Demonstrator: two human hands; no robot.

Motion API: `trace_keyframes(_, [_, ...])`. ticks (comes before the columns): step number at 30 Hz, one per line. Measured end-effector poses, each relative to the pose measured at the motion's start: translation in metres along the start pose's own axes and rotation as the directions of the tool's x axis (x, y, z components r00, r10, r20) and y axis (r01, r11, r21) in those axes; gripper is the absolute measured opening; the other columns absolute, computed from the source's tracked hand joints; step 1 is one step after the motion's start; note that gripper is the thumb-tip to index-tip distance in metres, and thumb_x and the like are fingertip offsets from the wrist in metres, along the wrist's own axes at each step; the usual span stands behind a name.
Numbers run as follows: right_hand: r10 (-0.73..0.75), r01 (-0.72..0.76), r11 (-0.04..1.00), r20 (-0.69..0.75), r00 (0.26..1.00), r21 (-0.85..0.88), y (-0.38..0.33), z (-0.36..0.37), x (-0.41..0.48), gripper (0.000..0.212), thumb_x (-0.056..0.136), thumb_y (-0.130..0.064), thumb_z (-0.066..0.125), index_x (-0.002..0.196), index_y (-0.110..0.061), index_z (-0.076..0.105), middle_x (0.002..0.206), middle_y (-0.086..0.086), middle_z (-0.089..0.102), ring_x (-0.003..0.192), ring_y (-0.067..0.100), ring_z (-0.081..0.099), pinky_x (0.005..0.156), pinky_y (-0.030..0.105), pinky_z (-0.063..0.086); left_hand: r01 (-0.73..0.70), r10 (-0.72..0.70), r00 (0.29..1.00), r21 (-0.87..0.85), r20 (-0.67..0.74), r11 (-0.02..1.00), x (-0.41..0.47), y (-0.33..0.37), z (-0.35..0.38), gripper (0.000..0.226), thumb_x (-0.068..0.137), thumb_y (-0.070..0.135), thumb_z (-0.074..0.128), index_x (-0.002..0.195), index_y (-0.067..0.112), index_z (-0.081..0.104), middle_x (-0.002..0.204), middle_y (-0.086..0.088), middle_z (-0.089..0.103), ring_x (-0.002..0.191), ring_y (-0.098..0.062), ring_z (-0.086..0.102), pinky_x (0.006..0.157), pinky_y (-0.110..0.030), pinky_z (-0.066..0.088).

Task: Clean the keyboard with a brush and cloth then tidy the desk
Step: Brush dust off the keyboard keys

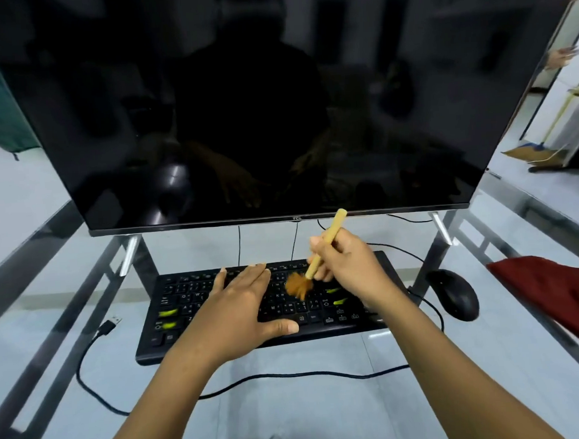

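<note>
Here, we are working on the black computer keyboard (286, 308), which is lying flat on the glass-topped counter (291, 414) just in front of the large dark monitor (242, 104). We are gripping the wooden-handled brush with brown bristles (313, 267) in our right hand (347, 266), fingers curled round the handle like a pen. Its bristles are touching the middle rows and blurring, probably because we are sweeping. Our left hand (239, 306) is lying flat, fingers straight, across the left-centre keys, seemingly pinning the board against sliding. Yellow-green marks (167, 313) are showing on several keys; we cannot tell what they are. The dark red cloth (553, 292) is waiting at the counter's right edge, beyond the black mouse (453, 294), so wiping is looking like a later step. A black cable with a loose USB plug (111, 324) is trailing across the glass, and a pale floor is showing through it.
</note>
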State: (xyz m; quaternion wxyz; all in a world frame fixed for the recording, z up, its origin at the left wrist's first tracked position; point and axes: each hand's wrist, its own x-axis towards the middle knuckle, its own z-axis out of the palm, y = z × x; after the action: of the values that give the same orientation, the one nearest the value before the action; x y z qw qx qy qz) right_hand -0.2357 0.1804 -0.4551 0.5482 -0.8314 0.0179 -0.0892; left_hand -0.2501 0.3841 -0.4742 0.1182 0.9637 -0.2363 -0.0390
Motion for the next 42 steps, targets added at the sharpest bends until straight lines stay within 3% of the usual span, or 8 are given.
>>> trace_keyframes(7, [-0.027, 0.024, 0.998, 0.055, 0.998, 0.05, -0.01, 0.001, 0.0, 0.022, 0.097, -0.035, 0.052, 0.091, -0.016, 0.061, 0.079, 0.005, 0.071, 0.067, 0.014, 0.065, 0.064, 0.029, 0.053, 0.002, -0.003, 0.999, -0.021, -0.04, 1.0, 0.0, -0.001, 0.003, 0.108, 0.068, 0.083, 0.04, 0.152, 0.021, 0.011, 0.16, 0.006, 0.005, 0.145, -0.005, -0.003, 0.118, -0.041, -0.01])
trace_keyframes(10, [-0.129, 0.104, 0.954, -0.071, 0.989, -0.282, -0.007, 0.003, 0.004, 0.02, 0.097, -0.038, 0.051, 0.096, -0.021, 0.063, 0.083, 0.0, 0.068, 0.074, 0.013, 0.064, 0.066, 0.024, 0.049, 0.01, -0.01, 0.999, 0.004, -0.042, 1.0, -0.001, 0.0, 0.0, 0.112, 0.066, 0.085, 0.039, 0.152, 0.019, 0.009, 0.16, 0.005, 0.005, 0.146, -0.008, -0.004, 0.118, -0.042, -0.01])
trace_keyframes(14, [-0.063, 0.058, 0.996, 0.08, 0.995, 0.063, -0.014, 0.008, -0.002, 0.019, 0.097, -0.033, 0.054, 0.091, -0.017, 0.062, 0.082, 0.006, 0.072, 0.065, 0.014, 0.066, 0.064, 0.028, 0.053, 0.037, -0.037, 0.999, -0.001, -0.01, 0.999, -0.007, -0.009, -0.006, 0.113, 0.065, 0.084, 0.043, 0.152, 0.022, 0.006, 0.16, 0.008, 0.002, 0.145, -0.005, -0.006, 0.118, -0.041, -0.011])
trace_keyframes(18, [-0.209, 0.19, 0.948, -0.05, 0.977, -0.256, -0.004, 0.019, -0.005, 0.014, 0.096, -0.034, 0.055, 0.089, -0.024, 0.062, 0.077, -0.006, 0.068, 0.069, 0.001, 0.064, 0.065, 0.013, 0.046, 0.026, -0.026, 1.0, -0.019, -0.006, 0.999, -0.012, -0.016, -0.011, 0.113, 0.064, 0.082, 0.049, 0.152, 0.024, 0.007, 0.16, 0.011, 0.003, 0.142, 0.001, -0.007, 0.116, -0.038, -0.014])
trace_keyframes(22, [-0.09, 0.081, 0.988, 0.065, 0.994, 0.133, -0.006, 0.028, -0.017, 0.017, 0.097, -0.03, 0.054, 0.093, -0.015, 0.062, 0.079, 0.003, 0.071, 0.067, 0.012, 0.066, 0.067, 0.026, 0.055, 0.054, -0.053, 0.998, -0.033, 0.025, 0.998, -0.016, -0.015, -0.017, 0.11, 0.067, 0.077, 0.054, 0.152, 0.026, 0.005, 0.159, 0.014, -0.001, 0.124, 0.006, -0.019, 0.109, -0.032, -0.018])
trace_keyframes(35, [-0.117, 0.116, 0.993, -0.09, 0.989, -0.009, -0.011, 0.041, -0.005, 0.014, 0.096, -0.032, 0.055, 0.095, -0.02, 0.062, 0.078, -0.002, 0.07, 0.072, 0.008, 0.066, 0.069, 0.024, 0.053, 0.036, -0.036, 0.999, -0.047, 0.007, 0.998, -0.02, -0.023, -0.016, 0.11, 0.068, 0.076, 0.057, 0.152, 0.025, 0.007, 0.158, 0.015, 0.002, 0.13, 0.008, -0.013, 0.112, -0.034, -0.016])
trace_keyframes(39, [-0.028, 0.0, 0.988, 0.175, 0.984, 0.156, -0.013, 0.046, -0.01, 0.014, 0.097, -0.022, 0.055, 0.097, -0.01, 0.063, 0.083, 0.002, 0.072, 0.071, 0.012, 0.068, 0.069, 0.028, 0.055, 0.046, -0.045, 0.999, -0.068, 0.01, 0.997, -0.023, -0.03, -0.018, 0.112, 0.066, 0.077, 0.057, 0.152, 0.025, 0.007, 0.159, 0.015, 0.004, 0.134, 0.008, -0.014, 0.114, -0.036, -0.016])
trace_keyframes(42, [-0.092, 0.093, 0.996, -0.113, 0.989, 0.006, -0.011, 0.048, -0.007, 0.012, 0.096, -0.029, 0.055, 0.093, -0.02, 0.063, 0.078, -0.005, 0.071, 0.072, 0.004, 0.067, 0.071, 0.023, 0.054, 0.066, -0.066, 0.998, -0.09, 0.005, 0.994, -0.024, -0.029, -0.017, 0.11, 0.068, 0.074, 0.06, 0.152, 0.027, 0.007, 0.158, 0.017, 0.002, 0.121, 0.008, -0.018, 0.109, -0.032, -0.018])
